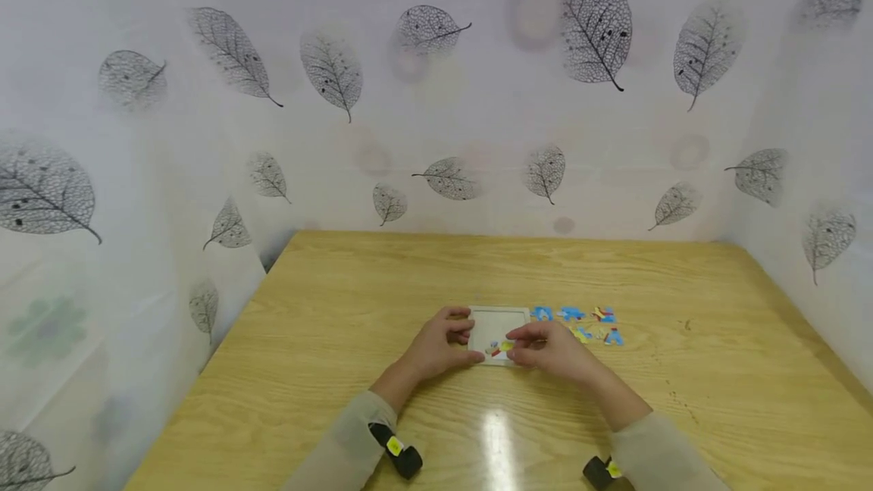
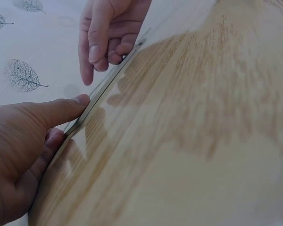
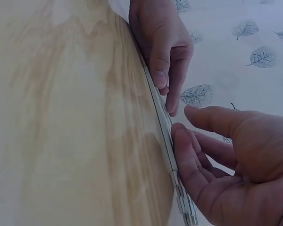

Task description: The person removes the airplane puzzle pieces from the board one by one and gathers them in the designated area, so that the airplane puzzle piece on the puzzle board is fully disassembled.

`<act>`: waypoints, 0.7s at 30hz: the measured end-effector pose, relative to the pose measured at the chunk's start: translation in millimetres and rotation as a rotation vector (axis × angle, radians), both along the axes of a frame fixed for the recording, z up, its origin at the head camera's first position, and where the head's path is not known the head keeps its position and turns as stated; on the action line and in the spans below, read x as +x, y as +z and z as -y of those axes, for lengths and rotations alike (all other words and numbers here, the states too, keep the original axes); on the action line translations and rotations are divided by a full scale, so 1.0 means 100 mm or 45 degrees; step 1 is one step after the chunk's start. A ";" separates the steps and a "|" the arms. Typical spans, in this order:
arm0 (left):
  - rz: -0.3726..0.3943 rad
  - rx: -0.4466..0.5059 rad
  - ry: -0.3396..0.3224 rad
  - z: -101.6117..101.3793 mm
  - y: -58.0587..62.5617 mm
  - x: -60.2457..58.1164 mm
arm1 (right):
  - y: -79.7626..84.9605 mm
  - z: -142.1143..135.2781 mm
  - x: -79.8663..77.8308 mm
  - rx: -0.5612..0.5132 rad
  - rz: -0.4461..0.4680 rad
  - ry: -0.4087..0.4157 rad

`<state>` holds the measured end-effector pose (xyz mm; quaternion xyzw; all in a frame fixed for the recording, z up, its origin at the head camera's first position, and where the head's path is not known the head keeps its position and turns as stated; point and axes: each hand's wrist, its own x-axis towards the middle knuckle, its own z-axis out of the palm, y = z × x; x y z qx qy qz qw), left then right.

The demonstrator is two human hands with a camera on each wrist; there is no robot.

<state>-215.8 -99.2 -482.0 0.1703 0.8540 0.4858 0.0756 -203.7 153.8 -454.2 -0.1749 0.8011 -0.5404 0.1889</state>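
A shallow white puzzle tray (image 1: 496, 324) lies flat on the wooden table in the head view. My left hand (image 1: 439, 341) grips its left side, thumb at the near left corner and fingers along the rim. Inside, near the front edge, lies a small red, white and blue puzzle piece (image 1: 492, 350). Right beside it, the thumb and forefinger of my right hand (image 1: 554, 351) pinch a yellow puzzle piece (image 1: 507, 345) low over the tray. The wrist views show the tray (image 2: 96, 96) edge-on, with the right-hand thumb (image 3: 181, 136) close to its surface.
Several loose blue, yellow and red puzzle pieces (image 1: 571, 314) lie in two rows right of the tray, partly behind my right hand. The wooden table (image 1: 355, 286) is bordered by a leaf-patterned cloth (image 1: 477, 120) at the back and sides.
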 end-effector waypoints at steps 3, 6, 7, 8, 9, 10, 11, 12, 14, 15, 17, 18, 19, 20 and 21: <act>0.002 -0.007 0.007 -0.01 -0.01 -0.02 | -0.01 0.02 0.00 0.082 -0.048 -0.005; 0.000 -0.010 0.014 -0.02 -0.03 -0.03 | -0.02 0.03 0.00 0.162 -0.094 0.004; 0.001 -0.007 0.017 -0.02 -0.04 -0.03 | -0.02 0.04 0.00 0.186 -0.105 0.011; 0.001 -0.002 0.018 -0.02 -0.04 -0.02 | -0.02 0.05 0.00 0.207 -0.111 0.013; 0.003 0.005 0.016 -0.02 -0.04 -0.02 | -0.01 0.05 0.00 0.221 -0.115 0.011; 0.001 0.007 0.012 -0.02 -0.04 -0.02 | -0.01 0.06 0.00 0.238 -0.121 0.007; -0.001 0.010 0.009 -0.02 -0.04 -0.02 | 0.00 0.06 0.00 0.250 -0.124 0.004; -0.006 0.012 0.004 -0.02 -0.05 -0.02 | 0.00 0.07 0.00 0.260 -0.127 0.000; -0.008 0.014 0.000 -0.02 -0.04 -0.02 | 0.01 0.07 0.00 0.266 -0.131 -0.008; -0.006 0.014 0.000 -0.02 -0.04 -0.02 | 0.01 0.07 0.00 0.261 -0.128 -0.014; -0.006 0.009 0.000 -0.02 -0.04 -0.02 | 0.00 0.07 -0.01 0.219 -0.106 -0.025; -0.004 0.008 0.000 -0.01 -0.03 -0.02 | -0.01 0.07 -0.01 0.190 -0.089 -0.029; 0.002 0.010 0.002 -0.01 -0.03 -0.02 | -0.02 0.06 -0.01 0.160 -0.073 -0.035; -0.001 0.009 0.001 -0.01 -0.03 -0.03 | -0.02 0.06 -0.02 0.123 -0.054 -0.038; -0.001 0.008 0.000 -0.01 -0.03 -0.02 | -0.03 0.05 -0.03 0.083 -0.030 -0.037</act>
